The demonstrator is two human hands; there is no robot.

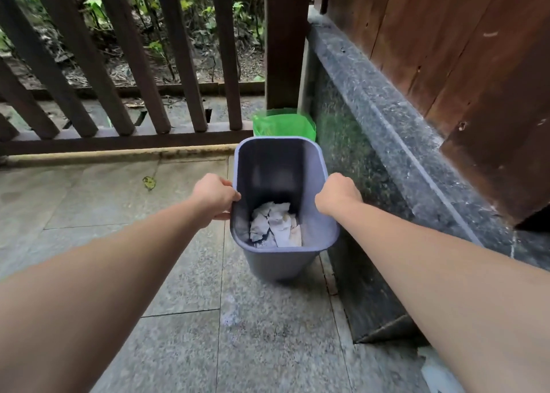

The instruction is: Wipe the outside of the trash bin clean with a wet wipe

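A blue-grey plastic trash bin (276, 261) stands on the stone floor in the middle of the head view, tilted a little toward me. Crumpled white wipes or paper (275, 224) lie at its bottom. My left hand (215, 196) grips the bin's left rim, thumb over the edge. My right hand (339, 194) is closed on the right rim. Whether either hand also holds a wipe is hidden.
A green bag-lined bin (284, 126) stands just behind the blue one, in the corner. A dark wooden railing (128, 142) runs across the back. A dark granite ledge (372, 118) and a wooden wall (461, 65) close off the right side. Grey stone tiles (178, 273) stretch left and toward me.
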